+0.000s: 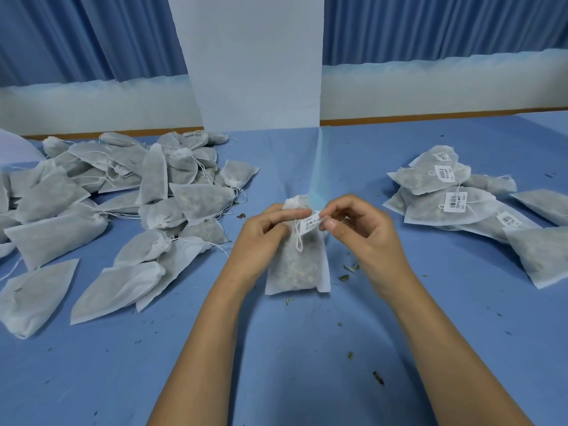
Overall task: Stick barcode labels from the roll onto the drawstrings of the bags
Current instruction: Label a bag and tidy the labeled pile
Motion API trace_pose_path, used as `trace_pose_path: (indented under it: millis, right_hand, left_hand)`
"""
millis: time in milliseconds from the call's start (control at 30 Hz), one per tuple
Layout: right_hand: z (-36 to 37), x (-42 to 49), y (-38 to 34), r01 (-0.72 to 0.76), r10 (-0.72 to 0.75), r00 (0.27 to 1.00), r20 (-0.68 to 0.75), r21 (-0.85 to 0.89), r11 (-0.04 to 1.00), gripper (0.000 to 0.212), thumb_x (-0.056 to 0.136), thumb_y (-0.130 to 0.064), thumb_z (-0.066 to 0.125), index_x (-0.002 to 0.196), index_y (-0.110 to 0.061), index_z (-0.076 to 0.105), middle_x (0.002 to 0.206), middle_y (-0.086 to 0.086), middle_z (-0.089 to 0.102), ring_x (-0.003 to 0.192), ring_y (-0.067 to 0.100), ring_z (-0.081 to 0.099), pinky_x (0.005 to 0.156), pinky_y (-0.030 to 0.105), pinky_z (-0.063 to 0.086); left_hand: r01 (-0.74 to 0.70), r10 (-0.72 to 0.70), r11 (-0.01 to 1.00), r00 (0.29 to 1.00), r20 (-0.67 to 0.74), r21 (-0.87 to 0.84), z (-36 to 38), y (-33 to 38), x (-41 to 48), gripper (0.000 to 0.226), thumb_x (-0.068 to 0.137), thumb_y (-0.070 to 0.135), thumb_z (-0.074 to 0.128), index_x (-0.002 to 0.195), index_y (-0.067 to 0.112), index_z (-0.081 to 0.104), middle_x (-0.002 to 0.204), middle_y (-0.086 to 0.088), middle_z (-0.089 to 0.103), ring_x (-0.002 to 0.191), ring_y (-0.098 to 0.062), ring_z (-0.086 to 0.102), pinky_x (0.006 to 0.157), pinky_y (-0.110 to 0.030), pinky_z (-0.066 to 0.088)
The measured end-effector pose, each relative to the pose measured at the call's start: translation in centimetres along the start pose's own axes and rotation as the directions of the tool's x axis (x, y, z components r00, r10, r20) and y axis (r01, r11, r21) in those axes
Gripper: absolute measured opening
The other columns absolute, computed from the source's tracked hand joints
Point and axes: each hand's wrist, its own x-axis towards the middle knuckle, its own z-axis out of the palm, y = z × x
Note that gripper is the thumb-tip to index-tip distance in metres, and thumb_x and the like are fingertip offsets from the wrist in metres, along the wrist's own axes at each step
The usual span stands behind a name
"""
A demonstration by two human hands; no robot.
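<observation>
A white drawstring bag [299, 265] filled with dried herbs lies at the table's middle, its tied neck pointing away from me. Its drawstring [297, 238] loops down over the bag. A white barcode label [311, 224] sits at the string, held between both hands. My left hand [267, 229] pinches the label's left end with thumb and forefinger and rests on the bag. My right hand [356, 226] pinches the label's right end. The label roll is not in view.
A large heap of unlabelled bags [123, 210] covers the left of the blue table [276, 348]. A smaller pile of labelled bags [455, 198] lies at the right. Herb crumbs dot the cloth. A white pillar [255, 63] and blue curtains stand behind.
</observation>
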Motion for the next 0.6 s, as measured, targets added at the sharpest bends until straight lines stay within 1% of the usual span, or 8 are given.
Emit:
trace_pose_path:
  millis: [33,133,267,333,367,467,533,600]
  right_hand:
    - [0.3,0.0,0.2,-0.001,0.002,1.000,0.018,-0.028,1.000,0.011,0.082,-0.012,0.061,0.080,-0.022,0.065,0.079,-0.007,0.064,0.076,0.033,0.055,0.073,0.041,0.044]
    - [0.8,0.0,0.6,0.001,0.001,1.000,0.026,-0.103,0.995,0.008,0.082,-0.011,0.061,0.080,-0.018,0.065,0.073,-0.016,0.062,0.062,0.010,0.046,0.061,0.021,0.038]
    - [0.8,0.0,0.9,0.001,-0.002,1.000,-0.004,-0.110,0.994,0.014,0.083,-0.006,0.063,0.079,-0.020,0.065,0.072,-0.016,0.061,0.063,0.011,0.043,0.061,0.020,0.036]
    - [0.8,-0.1,1.0,0.002,0.002,1.000,0.022,-0.202,0.979,0.017,0.083,-0.003,0.065,0.078,-0.019,0.065,0.070,-0.022,0.058,0.060,0.006,0.041,0.060,0.014,0.035]
    - [0.8,-0.1,1.1,0.001,0.007,1.000,0.028,-0.261,0.965,0.018,0.083,-0.003,0.066,0.078,-0.020,0.065,0.070,-0.023,0.057,0.060,0.006,0.041,0.062,0.014,0.035]
    - [0.8,-0.2,1.2,0.028,-0.018,0.999,0.030,-0.412,0.911,0.017,0.082,-0.004,0.067,0.079,-0.020,0.066,0.072,-0.025,0.056,0.063,0.008,0.043,0.065,0.018,0.037]
    - [0.9,-0.2,1.1,0.055,-0.044,0.998,0.037,-0.454,0.889,0.015,0.083,-0.002,0.067,0.080,-0.017,0.065,0.070,-0.031,0.055,0.064,0.003,0.046,0.062,0.011,0.032]
    - [0.9,-0.1,1.0,0.071,-0.057,0.997,0.045,-0.469,0.880,0.014,0.083,0.000,0.066,0.081,-0.013,0.065,0.069,-0.033,0.054,0.066,-0.002,0.049,0.060,0.009,0.032]
  left_hand:
    - [-0.004,0.004,1.000,1.000,0.012,-0.008,0.0,0.0,0.0,0.047,0.088,-0.013,0.042,0.101,0.019,0.075,0.115,0.006,0.068,0.115,-0.007,0.060,0.099,-0.022,0.044]
    - [-0.033,0.035,0.999,0.997,0.063,-0.026,0.1,0.1,-0.1,0.033,0.092,-0.008,0.053,0.103,0.016,0.073,0.109,0.009,0.067,0.111,-0.008,0.062,0.097,-0.023,0.045]
    - [-0.077,0.078,0.997,0.991,0.107,-0.012,0.1,0.1,-0.2,0.035,0.090,-0.009,0.054,0.104,0.017,0.073,0.108,0.012,0.066,0.110,-0.007,0.061,0.096,-0.022,0.045]
    - [-0.063,0.067,0.997,0.992,0.110,-0.041,0.0,0.1,-0.2,0.036,0.088,-0.011,0.054,0.109,0.012,0.072,0.110,0.007,0.065,0.113,-0.009,0.061,0.094,-0.020,0.045]
    - [-0.047,0.054,0.997,0.993,0.107,-0.062,-0.1,0.0,-0.1,0.040,0.085,-0.015,0.052,0.110,0.008,0.071,0.111,0.006,0.065,0.114,-0.010,0.060,0.095,-0.021,0.045]
    - [0.008,0.003,0.993,0.996,0.088,-0.122,-0.3,-0.2,0.2,0.062,0.069,-0.026,0.037,0.107,0.008,0.072,0.112,0.005,0.065,0.119,-0.017,0.058,0.104,-0.032,0.044]
    - [0.026,-0.012,0.987,0.996,0.088,-0.160,-0.3,-0.2,0.2,0.060,0.066,-0.016,0.036,0.104,0.012,0.074,0.112,0.004,0.066,0.120,-0.018,0.058,0.107,-0.036,0.043]
    - [0.037,-0.018,0.978,0.995,0.094,-0.206,-0.2,0.0,0.2,0.051,0.069,-0.001,0.040,0.102,0.015,0.075,0.111,0.005,0.068,0.119,-0.017,0.059,0.105,-0.033,0.044]
